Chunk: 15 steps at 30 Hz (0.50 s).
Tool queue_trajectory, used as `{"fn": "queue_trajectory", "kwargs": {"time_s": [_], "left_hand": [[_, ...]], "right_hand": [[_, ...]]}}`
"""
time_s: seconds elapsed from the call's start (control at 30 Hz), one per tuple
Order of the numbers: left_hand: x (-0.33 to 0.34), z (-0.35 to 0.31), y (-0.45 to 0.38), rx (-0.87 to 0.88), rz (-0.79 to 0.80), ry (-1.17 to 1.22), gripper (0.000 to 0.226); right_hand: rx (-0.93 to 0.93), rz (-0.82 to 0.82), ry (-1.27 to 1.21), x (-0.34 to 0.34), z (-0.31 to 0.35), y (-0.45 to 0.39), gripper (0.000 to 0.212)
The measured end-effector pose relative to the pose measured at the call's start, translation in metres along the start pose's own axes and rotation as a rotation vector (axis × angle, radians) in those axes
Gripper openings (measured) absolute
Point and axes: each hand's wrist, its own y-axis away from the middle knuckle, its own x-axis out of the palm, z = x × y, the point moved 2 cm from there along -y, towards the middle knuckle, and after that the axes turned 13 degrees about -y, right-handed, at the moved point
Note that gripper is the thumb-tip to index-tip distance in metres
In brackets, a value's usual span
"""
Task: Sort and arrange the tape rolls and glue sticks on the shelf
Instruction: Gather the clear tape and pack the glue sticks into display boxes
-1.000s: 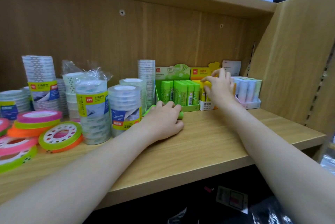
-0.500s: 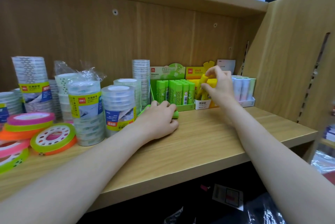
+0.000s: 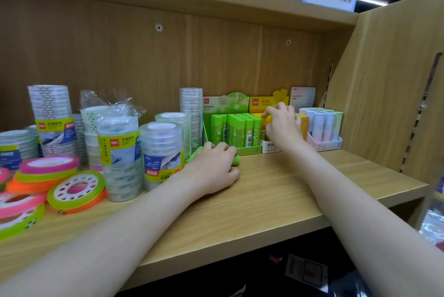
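Head view, far left: the coloured tape rolls [image 3: 60, 176] lay in loose flat piles at the front of the wooden shelf [image 3: 276, 203], pink, orange and lime, with one lime-and-orange roll leaning on the pile. Behind them the clear tape stacks [image 3: 120, 152] stood upright in wrapped columns with yellow and blue labels, one taller column [image 3: 191, 114] near the back panel.

Just right of those stacks, your left hand [image 3: 211, 171] rested on the shelf board with its fingers curled over a green glue stick [image 3: 236, 160] that lay on its side; only the stick's ends showed past your knuckles. Directly behind it sat the green display box [image 3: 247, 151] packed with upright green glue sticks [image 3: 237, 129].

Next along, your right hand [image 3: 282, 126] was raised at the yellow display box [image 3: 266, 146], fingers bent and pinching at the yellow glue sticks [image 3: 268, 120] inside; whether it held one clear of the box I couldn't tell. Touching that box on the right, the pale pink tray [image 3: 324, 145] held pastel glue sticks [image 3: 322, 123] upright, close to the shelf's side wall.
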Motion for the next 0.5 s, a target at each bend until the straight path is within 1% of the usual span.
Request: {"fn": "queue_trajectory", "kwargs": {"time_s": [0.1, 0.17, 0.23, 0.27, 0.3, 0.33, 0.37, 0.43, 0.47, 0.5], "left_hand": [[0.000, 0.000, 0.001, -0.013, -0.012, 0.011, 0.044], [-0.001, 0.000, 0.002, -0.027, -0.044, 0.065, 0.048], [-0.004, 0.000, 0.002, -0.044, -0.078, 0.162, 0.054], [-0.005, 0.000, 0.002, -0.053, -0.093, 0.201, 0.054], [-0.006, 0.000, 0.002, -0.064, -0.106, 0.221, 0.051], [-0.007, 0.000, 0.003, -0.077, -0.114, 0.223, 0.046], [-0.008, 0.000, 0.003, -0.089, -0.120, 0.216, 0.041], [-0.008, -0.001, 0.005, -0.094, -0.123, 0.208, 0.037], [-0.008, -0.001, 0.006, -0.090, -0.123, 0.210, 0.036], [-0.008, -0.001, 0.007, -0.082, -0.129, 0.214, 0.035]], "right_hand": [[0.009, 0.019, 0.088, 0.001, -0.003, 0.010, 0.046], [-0.007, 0.025, 0.091, -0.003, -0.006, 0.019, 0.059], [-0.094, -0.096, -0.057, -0.013, -0.004, 0.027, 0.062], [-0.164, -0.140, -0.186, -0.016, -0.002, 0.032, 0.057], [-0.218, -0.111, -0.311, -0.017, 0.002, 0.038, 0.048], [-0.247, -0.008, -0.403, -0.016, 0.007, 0.045, 0.038], [-0.249, 0.136, -0.450, -0.013, 0.010, 0.051, 0.030], [-0.222, 0.419, -0.454, -0.007, 0.016, 0.061, 0.019], [-0.214, 0.511, -0.448, -0.004, 0.017, 0.063, 0.016], [-0.210, 0.563, -0.448, -0.003, 0.018, 0.064, 0.013]]}}
